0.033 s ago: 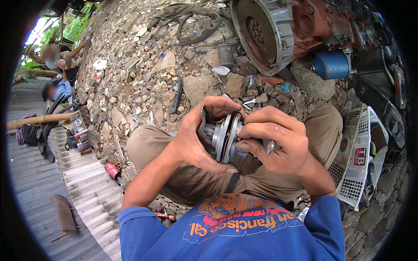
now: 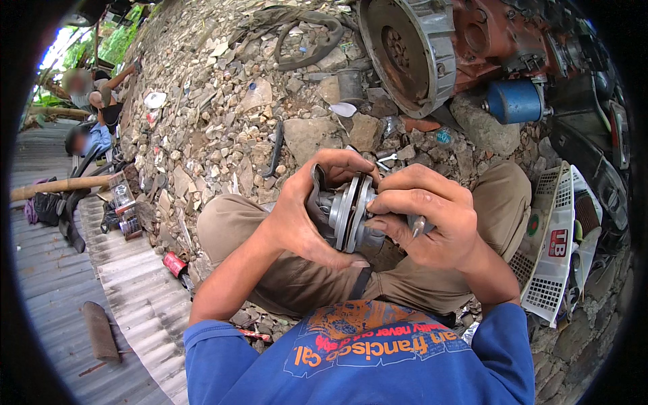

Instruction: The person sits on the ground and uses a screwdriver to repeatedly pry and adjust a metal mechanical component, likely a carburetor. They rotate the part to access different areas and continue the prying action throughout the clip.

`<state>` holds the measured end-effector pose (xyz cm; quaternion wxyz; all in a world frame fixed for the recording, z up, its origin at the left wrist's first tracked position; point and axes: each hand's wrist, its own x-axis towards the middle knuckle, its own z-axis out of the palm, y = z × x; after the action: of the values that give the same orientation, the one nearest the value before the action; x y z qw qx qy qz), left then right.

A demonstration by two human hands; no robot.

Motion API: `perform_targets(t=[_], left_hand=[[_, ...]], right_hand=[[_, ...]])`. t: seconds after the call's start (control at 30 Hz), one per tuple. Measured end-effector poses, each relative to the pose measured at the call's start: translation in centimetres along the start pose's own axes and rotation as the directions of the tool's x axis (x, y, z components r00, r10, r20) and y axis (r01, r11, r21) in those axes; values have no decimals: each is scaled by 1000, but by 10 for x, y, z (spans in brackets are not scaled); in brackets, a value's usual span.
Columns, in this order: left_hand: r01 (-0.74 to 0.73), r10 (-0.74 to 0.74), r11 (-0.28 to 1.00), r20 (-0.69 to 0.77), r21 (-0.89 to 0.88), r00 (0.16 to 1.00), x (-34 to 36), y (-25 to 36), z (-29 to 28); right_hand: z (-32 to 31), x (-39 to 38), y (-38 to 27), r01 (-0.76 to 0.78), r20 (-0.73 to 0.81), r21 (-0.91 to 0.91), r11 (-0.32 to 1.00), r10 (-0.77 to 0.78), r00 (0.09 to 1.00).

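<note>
Over my lap I hold a round grey metal housing (image 2: pixel 345 214), its two flanged discs face to face with a narrow dark gap between them. My left hand (image 2: pixel 302 214) is wrapped round its left side, thumb below and fingers above. A dark, curved flap (image 2: pixel 315 196) lies between that palm and the metal. The right-hand disc is pinched by the thumb and fingers of my right hand (image 2: pixel 430 214). A short metal rod with a rounded tip (image 2: pixel 420 225) sticks out under those fingers; whether it is a tool or part of the housing, I cannot tell.
Stony ground surrounds me. A reddish-brown engine (image 2: pixel 482 37) with a blue cylindrical filter (image 2: pixel 515 102) lies far right. A white plastic basket (image 2: pixel 548 270) stands at my right. Corrugated sheets (image 2: pixel 128 290) lie left, near a red can (image 2: pixel 175 264). Two people (image 2: pixel 94 115) sit far left.
</note>
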<state>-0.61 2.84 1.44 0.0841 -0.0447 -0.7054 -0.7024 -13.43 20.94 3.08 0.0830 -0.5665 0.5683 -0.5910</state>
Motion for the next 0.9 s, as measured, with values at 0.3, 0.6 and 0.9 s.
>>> perform_targets(t=[0.3,0.6,0.9], left_hand=[[3,-3,999,7,33,1000,0,0,0],[-48,48,998,-7,34,999,-1,1,-1],[-37,38,999,-55,20,998,1,5,2]], right_hand=[[0,1,3,-11,-3,23,1000,11,1000],[1,-2,10,13,18,18,1000,-13,1000],[5,-2,11,67,-69,-32,997,-69,995]])
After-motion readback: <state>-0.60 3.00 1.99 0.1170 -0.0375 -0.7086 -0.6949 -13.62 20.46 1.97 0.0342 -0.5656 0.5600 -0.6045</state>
